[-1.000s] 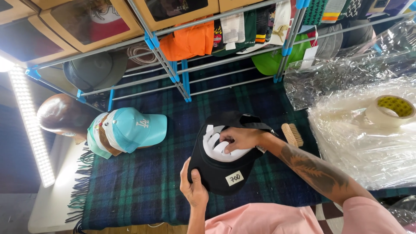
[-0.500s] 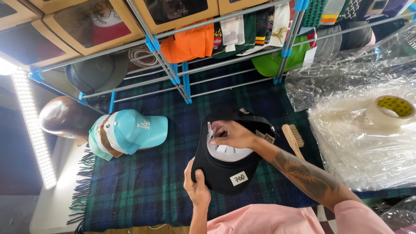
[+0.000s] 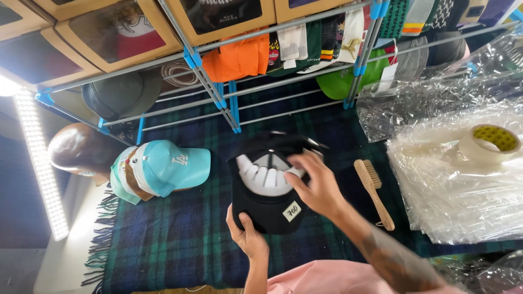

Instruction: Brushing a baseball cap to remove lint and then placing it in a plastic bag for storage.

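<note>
Since half a second ago the right hand [image 3: 318, 188] has lifted off the white insert and now hovers, blurred, with its fingers loosely spread over the upturned black cap [image 3: 267, 188], gripping nothing.

Taking that black cap as the landmark and going left to right: far to its left a long strip light [image 3: 41, 163] glows with a dotted, grainy face. Nearer, a glossy brown mannequin head [image 3: 76, 149] lies on its side, and just beside that sits a stack of caps topped by a smooth turquoise cap [image 3: 174, 169] with a curved brim. All rest on a woolly dark green and blue plaid blanket [image 3: 180, 239] with a fringed left edge, spread over the table.

The black cap lies crown down at the blanket's middle, its hollow filled by a ribbed white plastic insert [image 3: 267, 177] shaped like a scalloped arc; a small white tag [image 3: 292, 211] sticks to the brim's underside. The left hand [image 3: 248, 237] pinches the brim's near edge, thumb on top.

Right of the cap lies a wooden brush [image 3: 373, 190] with short pale bristles. Farther right, crinkly clear plastic bags [image 3: 452, 185] are heaped, a roll of tape [image 3: 487, 144] resting on them.

Behind the cap stands a grey metal rack [image 3: 283, 87] with blue joints, hung with caps.
</note>
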